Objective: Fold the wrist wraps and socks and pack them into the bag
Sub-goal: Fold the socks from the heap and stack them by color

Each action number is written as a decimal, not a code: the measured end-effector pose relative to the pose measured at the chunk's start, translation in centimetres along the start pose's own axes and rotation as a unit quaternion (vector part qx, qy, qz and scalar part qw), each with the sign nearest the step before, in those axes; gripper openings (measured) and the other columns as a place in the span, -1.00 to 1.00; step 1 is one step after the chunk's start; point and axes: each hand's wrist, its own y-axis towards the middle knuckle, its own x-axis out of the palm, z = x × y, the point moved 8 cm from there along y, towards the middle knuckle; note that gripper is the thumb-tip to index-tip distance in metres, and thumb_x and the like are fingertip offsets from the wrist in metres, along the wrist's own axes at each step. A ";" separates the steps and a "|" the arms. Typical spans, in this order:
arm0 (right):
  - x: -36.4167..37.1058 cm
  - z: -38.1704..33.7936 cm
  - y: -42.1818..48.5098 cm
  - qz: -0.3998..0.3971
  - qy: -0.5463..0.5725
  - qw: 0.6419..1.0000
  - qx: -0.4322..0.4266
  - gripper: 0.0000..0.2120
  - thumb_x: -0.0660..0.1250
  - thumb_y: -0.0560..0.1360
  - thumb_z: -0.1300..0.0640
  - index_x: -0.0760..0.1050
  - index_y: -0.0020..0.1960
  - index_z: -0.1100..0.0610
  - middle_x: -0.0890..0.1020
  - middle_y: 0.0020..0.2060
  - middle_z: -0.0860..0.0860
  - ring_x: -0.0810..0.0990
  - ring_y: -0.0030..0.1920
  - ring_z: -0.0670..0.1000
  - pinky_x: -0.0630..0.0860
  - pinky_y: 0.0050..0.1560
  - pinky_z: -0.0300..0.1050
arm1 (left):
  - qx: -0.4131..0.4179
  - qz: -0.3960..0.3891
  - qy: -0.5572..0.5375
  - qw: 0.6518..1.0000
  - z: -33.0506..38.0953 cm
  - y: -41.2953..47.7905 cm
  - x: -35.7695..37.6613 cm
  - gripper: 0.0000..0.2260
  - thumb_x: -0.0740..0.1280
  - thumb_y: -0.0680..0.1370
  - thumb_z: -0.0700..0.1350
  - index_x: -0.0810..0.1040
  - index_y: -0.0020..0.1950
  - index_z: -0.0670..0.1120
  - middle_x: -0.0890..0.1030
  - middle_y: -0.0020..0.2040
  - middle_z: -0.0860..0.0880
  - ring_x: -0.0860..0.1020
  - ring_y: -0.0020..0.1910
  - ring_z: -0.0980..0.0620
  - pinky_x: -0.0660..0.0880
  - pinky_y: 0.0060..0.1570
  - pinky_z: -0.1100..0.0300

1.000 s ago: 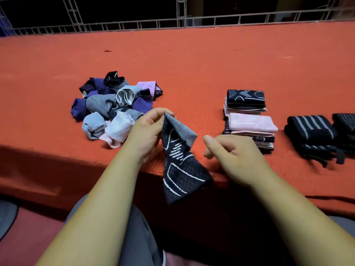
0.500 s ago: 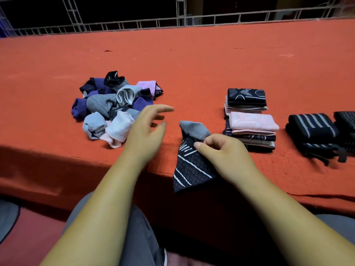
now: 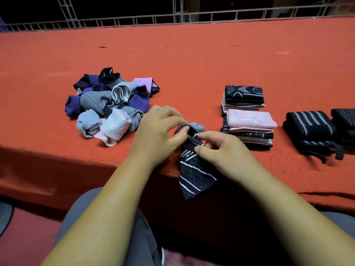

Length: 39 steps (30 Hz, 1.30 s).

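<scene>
A dark navy sock with white line patterns (image 3: 194, 175) hangs over the table's front edge, its grey cuff end up on the cloth. My left hand (image 3: 157, 135) pinches the cuff end from the left. My right hand (image 3: 222, 152) pinches the sock just below the cuff from the right. A loose pile of unfolded socks (image 3: 109, 106), purple, grey, pink and black, lies to the left. Folded socks (image 3: 247, 116) sit in two stacks to the right. Black wrist wraps with grey stripes (image 3: 315, 129) lie folded at the far right. No bag is in view.
The table is covered in an orange-red cloth (image 3: 192, 60) that drapes over the front edge. A metal railing (image 3: 176, 18) runs along the far side. My grey-trousered knees (image 3: 119, 227) sit below the table edge.
My left hand had let go and hovered open; it has come back and pinches the sock's cuff end. The right hand keeps its hold near the table edge.
</scene>
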 end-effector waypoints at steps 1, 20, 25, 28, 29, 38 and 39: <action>0.2 -0.3 -0.2 -0.016 -0.005 1.000 -0.008 -0.82 0.50 0.56 0.14 0.68 0.09 -0.11 0.52 -0.34 -0.15 0.44 -0.34 -0.16 0.38 -0.24 -0.22 | -0.032 0.011 -0.012 0.999 -0.5 0.0 -0.2 -0.95 0.45 0.56 -0.07 0.71 -0.06 0.01 0.62 -0.06 0.10 0.54 -0.04 -0.04 0.47 0.07 -0.06; -0.2 -2.0 -1.0 -0.010 0.067 0.998 -0.018 -0.90 0.43 0.65 0.00 0.67 0.04 0.01 0.75 -0.15 0.08 0.67 -0.21 0.00 0.58 -0.11 0.09 | -0.239 -0.094 -0.410 0.875 -1.5 -0.6 0.6 -0.85 0.45 0.63 -0.03 0.75 0.07 -0.08 0.76 0.00 -0.09 0.65 -0.02 0.04 0.59 0.07 0.07; -1.1 -1.0 -0.8 0.022 0.179 0.984 0.007 -0.91 0.37 0.68 0.15 0.63 0.06 0.12 0.65 -0.26 0.06 0.59 -0.23 0.00 0.50 -0.17 -0.08 | -0.256 -0.096 -0.391 0.879 -4.0 -1.4 1.1 -0.95 0.49 0.60 -0.10 0.70 0.03 -0.05 0.70 -0.08 -0.02 0.60 -0.06 0.07 0.51 0.08 0.07; -1.2 -0.7 -0.8 0.004 0.161 0.987 0.023 -0.88 0.36 0.68 0.10 0.59 -0.02 0.08 0.61 -0.30 -0.05 0.54 -0.31 -0.09 0.45 -0.29 -0.21 | -0.289 -0.078 -0.410 0.862 -4.8 -1.7 1.3 -0.88 0.46 0.61 -0.08 0.72 -0.12 0.00 0.69 -0.15 0.06 0.58 -0.12 0.11 0.51 0.07 0.14; -1.3 -0.7 -0.8 0.001 0.138 0.990 0.020 -0.85 0.38 0.68 0.04 0.57 -0.04 0.07 0.60 -0.33 -0.10 0.52 -0.35 -0.13 0.42 -0.33 -0.23 | -0.294 -0.077 -0.426 0.852 -4.7 -1.7 1.4 -0.86 0.45 0.61 -0.05 0.73 -0.14 0.02 0.69 -0.15 0.06 0.58 -0.12 0.11 0.51 0.04 0.18; -0.8 -0.7 -0.9 -0.012 0.165 0.986 0.011 -0.93 0.43 0.65 0.11 0.65 0.07 0.10 0.70 -0.22 -0.01 0.61 -0.30 -0.13 0.49 -0.31 -0.26 | -0.249 -0.074 -0.588 0.766 -2.7 -1.4 1.3 -0.59 0.43 0.54 0.09 0.63 0.28 -0.13 0.69 -0.14 0.02 0.61 -0.10 0.11 0.52 0.01 0.30; -0.9 -0.5 -0.8 -0.008 0.170 0.985 0.010 -0.92 0.42 0.65 0.11 0.66 0.08 0.10 0.70 -0.20 0.02 0.63 -0.23 -0.07 0.51 -0.21 -0.16 | -0.252 -0.086 -0.591 0.761 -2.9 -1.5 1.5 -0.56 0.50 0.52 0.12 0.64 0.28 -0.12 0.69 -0.05 -0.03 0.61 -0.01 0.05 0.52 0.10 0.26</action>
